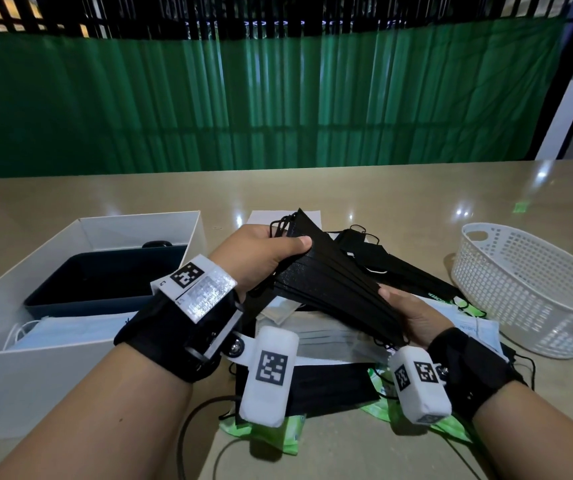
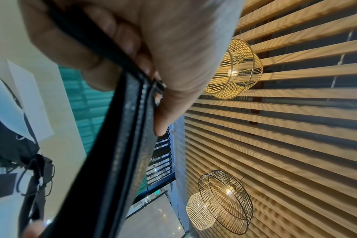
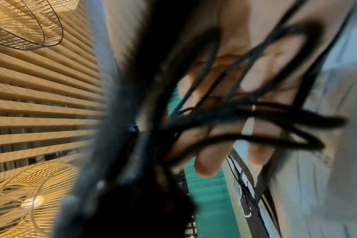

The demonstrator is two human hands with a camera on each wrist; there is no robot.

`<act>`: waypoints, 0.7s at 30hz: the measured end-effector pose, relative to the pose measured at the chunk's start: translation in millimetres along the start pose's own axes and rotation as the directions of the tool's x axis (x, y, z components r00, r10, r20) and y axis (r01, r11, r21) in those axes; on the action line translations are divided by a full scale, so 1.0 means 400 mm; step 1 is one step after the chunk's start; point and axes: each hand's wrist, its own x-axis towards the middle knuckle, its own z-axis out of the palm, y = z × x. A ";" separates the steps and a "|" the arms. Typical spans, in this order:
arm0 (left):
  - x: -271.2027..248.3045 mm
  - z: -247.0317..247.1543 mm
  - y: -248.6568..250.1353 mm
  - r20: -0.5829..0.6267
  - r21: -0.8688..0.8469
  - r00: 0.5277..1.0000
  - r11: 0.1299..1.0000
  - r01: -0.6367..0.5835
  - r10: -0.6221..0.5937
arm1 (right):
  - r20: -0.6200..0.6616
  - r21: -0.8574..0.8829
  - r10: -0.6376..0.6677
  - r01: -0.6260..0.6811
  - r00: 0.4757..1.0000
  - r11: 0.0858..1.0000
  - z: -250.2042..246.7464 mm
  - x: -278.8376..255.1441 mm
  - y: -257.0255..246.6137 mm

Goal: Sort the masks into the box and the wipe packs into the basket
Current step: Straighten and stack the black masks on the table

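Both hands hold one fanned stack of black masks (image 1: 333,282) above the pile in the middle of the table. My left hand (image 1: 260,254) grips the stack's far end, thumb on top. My right hand (image 1: 413,317) grips its near end from below. The left wrist view shows the stack (image 2: 124,145) edge-on, pinched between thumb and fingers. Blurred black ear loops (image 3: 234,112) hang across my right fingers (image 3: 208,164). The white box (image 1: 35,375) stands at the left with light blue masks (image 1: 63,330) inside. The white basket (image 1: 527,292) stands at the right.
Under the hands lies a pile of pale masks (image 1: 330,337), black masks (image 1: 330,386) and green wipe packs (image 1: 278,434). A dark blue tray (image 1: 105,275) sits in the box's far part. A cable (image 1: 195,420) runs along the near table edge.
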 end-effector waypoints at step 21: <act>-0.040 -0.189 0.070 -0.153 0.141 0.986 0.989 -0.049 0.071 | 0.100 -0.073 -0.106 0.114 0.989 0.991 0.188 0.024 -0.120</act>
